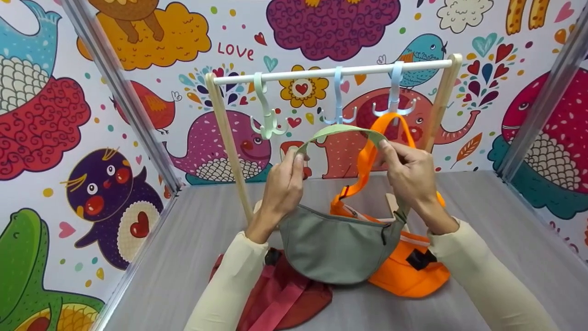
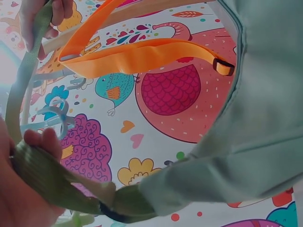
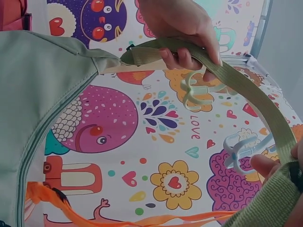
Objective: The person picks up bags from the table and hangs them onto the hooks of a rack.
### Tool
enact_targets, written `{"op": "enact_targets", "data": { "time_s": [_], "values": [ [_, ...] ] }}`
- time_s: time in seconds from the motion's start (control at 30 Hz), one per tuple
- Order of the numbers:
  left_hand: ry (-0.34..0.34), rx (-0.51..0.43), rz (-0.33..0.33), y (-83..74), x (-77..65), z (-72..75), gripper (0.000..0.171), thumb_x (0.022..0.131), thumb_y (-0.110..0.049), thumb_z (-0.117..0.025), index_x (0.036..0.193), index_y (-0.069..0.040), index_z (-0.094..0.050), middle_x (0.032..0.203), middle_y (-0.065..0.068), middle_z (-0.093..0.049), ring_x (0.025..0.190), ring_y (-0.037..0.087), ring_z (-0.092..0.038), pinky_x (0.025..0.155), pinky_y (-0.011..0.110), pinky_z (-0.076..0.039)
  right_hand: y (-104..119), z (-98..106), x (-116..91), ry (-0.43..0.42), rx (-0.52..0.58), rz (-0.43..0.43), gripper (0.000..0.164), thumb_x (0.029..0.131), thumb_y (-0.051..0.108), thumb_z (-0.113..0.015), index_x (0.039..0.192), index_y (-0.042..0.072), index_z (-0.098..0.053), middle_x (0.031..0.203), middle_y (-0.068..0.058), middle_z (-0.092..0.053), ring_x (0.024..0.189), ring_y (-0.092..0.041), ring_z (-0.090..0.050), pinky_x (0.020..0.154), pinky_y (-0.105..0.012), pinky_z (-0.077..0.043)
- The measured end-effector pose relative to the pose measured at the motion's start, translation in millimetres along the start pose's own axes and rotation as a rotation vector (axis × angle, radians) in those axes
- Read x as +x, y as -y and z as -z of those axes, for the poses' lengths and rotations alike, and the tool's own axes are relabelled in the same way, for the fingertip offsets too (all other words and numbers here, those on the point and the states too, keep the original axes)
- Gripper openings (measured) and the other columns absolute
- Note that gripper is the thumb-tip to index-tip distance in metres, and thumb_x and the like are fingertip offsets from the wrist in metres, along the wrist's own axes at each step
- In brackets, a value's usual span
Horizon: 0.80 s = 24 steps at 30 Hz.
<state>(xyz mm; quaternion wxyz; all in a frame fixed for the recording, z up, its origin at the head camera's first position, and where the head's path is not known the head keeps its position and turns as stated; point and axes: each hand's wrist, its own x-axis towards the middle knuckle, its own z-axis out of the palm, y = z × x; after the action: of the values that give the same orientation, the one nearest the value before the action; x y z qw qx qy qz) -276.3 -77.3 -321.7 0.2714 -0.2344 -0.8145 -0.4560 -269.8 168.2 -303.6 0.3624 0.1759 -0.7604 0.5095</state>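
A grey-green waist bag (image 1: 340,250) hangs between my two hands by its light green strap (image 1: 344,129). My left hand (image 1: 282,186) pinches the strap on the left, its thumb along the webbing. On the right, my right hand (image 1: 412,177) grips the strap between thumb and fingers. Between them the strap arches up just below the middle blue hook (image 1: 339,101). Behind, an orange waist bag (image 1: 409,271) has its strap (image 1: 364,168) looped up at the right blue hook (image 1: 395,94). The left wrist view shows the strap (image 2: 42,175) bunched in the left palm.
A wooden stand with a white rod (image 1: 303,73) carries the hooks, including a pale green hook (image 1: 267,115) at left. A dark red bag (image 1: 301,294) lies on the grey table (image 1: 183,257) under my left forearm. Patterned walls (image 1: 193,96) with metal posts enclose the table.
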Motion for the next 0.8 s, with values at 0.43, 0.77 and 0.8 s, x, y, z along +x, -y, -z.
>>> {"op": "enact_targets", "data": {
  "time_s": [0.43,0.77,0.8],
  "values": [
    [0.021,-0.016,0.051,-7.2,12.2,-5.0,0.028,0.108,-0.024,-0.035,0.106,-0.005,-0.057,0.066,-0.001,-0.039,0.053,0.014,-0.039,0.048,0.024,-0.031,-1,-4,11,0.003,0.053,-0.073,0.035,0.102,0.022,-0.056,0.076,0.005,-0.073,0.062,-0.003,-0.063,0.042,-0.015,-0.035,0.04,-0.021,-0.026],
    [0.016,0.013,0.071,-7.5,16.9,-8.4,0.031,0.108,-0.024,-0.035,0.103,-0.005,-0.06,0.064,-0.002,-0.038,0.052,0.013,-0.037,0.047,0.024,-0.027,-5,-7,16,0.02,0.074,-0.071,0.035,0.101,0.027,-0.057,0.081,0.005,-0.075,0.067,-0.008,-0.067,0.042,-0.017,-0.038,0.04,-0.021,-0.028],
    [0.014,0.017,0.074,-7.6,17.4,-8.5,0.031,0.108,-0.023,-0.035,0.103,-0.005,-0.06,0.064,-0.002,-0.038,0.052,0.013,-0.037,0.048,0.024,-0.027,-5,-8,16,0.026,0.071,-0.076,0.035,0.101,0.028,-0.057,0.082,0.005,-0.075,0.067,-0.009,-0.067,0.043,-0.017,-0.039,0.041,-0.021,-0.029]
  ]
}}
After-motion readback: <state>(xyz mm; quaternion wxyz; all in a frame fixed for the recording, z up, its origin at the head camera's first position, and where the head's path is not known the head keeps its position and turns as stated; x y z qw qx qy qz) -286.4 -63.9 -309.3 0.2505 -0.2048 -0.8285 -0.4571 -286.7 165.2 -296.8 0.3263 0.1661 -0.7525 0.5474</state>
